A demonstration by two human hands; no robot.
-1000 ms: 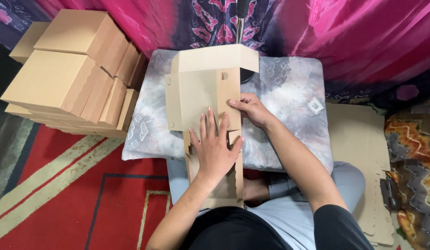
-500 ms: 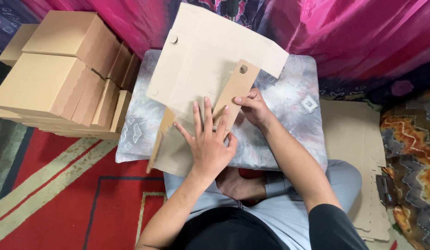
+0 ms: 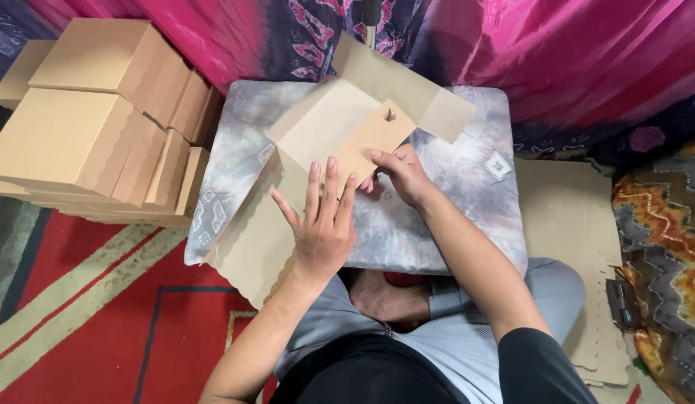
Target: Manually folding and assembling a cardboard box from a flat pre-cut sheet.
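A flat brown cardboard box blank (image 3: 328, 131) lies slanted across a grey patterned cushion (image 3: 467, 179) on my lap. One flap with a small round hole is folded up near the middle, another stands at the far edge. My left hand (image 3: 321, 224) rests flat on the blank's near part, fingers spread. My right hand (image 3: 400, 172) pinches the edge of the holed flap between thumb and fingers.
A stack of folded brown cardboard boxes (image 3: 100, 120) stands at the left on a red patterned rug (image 3: 85, 314). Flat cardboard sheets (image 3: 572, 247) lie at the right beside my leg. Pink and purple cloth (image 3: 572, 52) hangs behind the cushion.
The blank was folded narrow and upright a second ago; it has since opened out and swung to lie slanted on the cushion. Both hands stayed on it, the left sliding nearer.
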